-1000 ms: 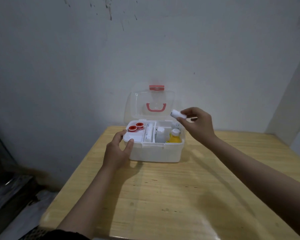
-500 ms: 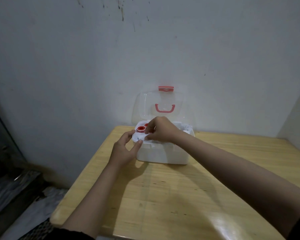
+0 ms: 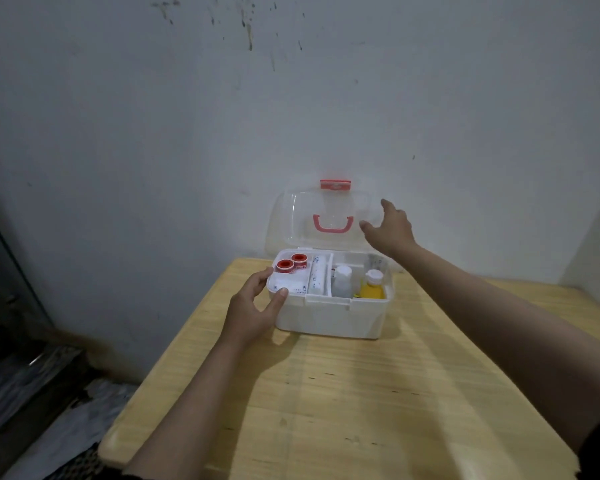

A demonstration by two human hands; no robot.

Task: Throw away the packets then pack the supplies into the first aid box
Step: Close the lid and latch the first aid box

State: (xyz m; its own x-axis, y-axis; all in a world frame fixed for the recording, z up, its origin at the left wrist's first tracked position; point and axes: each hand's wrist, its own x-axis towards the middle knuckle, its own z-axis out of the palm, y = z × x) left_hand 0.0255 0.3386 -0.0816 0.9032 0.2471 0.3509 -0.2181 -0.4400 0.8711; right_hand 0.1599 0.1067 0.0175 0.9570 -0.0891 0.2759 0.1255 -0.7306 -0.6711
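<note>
Head camera, looking down over my two bare arms at a pale wooden table point(image 3: 343, 393) pushed into the corner of a grey, scuffed wall point(image 3: 153, 133). Dark clutter on the floor fills the lower left, too dim for me to identify. Nothing lies on the tabletop between me and the first aid box point(image 3: 329, 315), which sits at the far edge of the table, close to the wall, its clear lid point(image 3: 291, 220) standing upright with a pink handle point(image 3: 332, 225) and a pink latch point(image 3: 335, 184) at the top.

Inside, I see two red-and-white tape rolls point(image 3: 291, 263) in the left compartment with a white bandage roll point(image 3: 291, 285) in front of them, and a long wrapped bandage point(image 3: 316, 275) lying alongside. To the right of the divider stand a white bottle point(image 3: 342, 280) and a yellow bottle point(image 3: 373, 287) with a white cap.

My left hand point(image 3: 253, 306) grips the box's near left corner, thumb on the rim and fingers point(image 3: 260, 277) curled round the side wall. My right hand point(image 3: 390, 225) is raised above the right end of the box, fingers spread wide and holding nothing, its fingertips at the right edge of the upright lid; I cannot tell whether they touch it. The supplies lie below and left of that hand.
</note>
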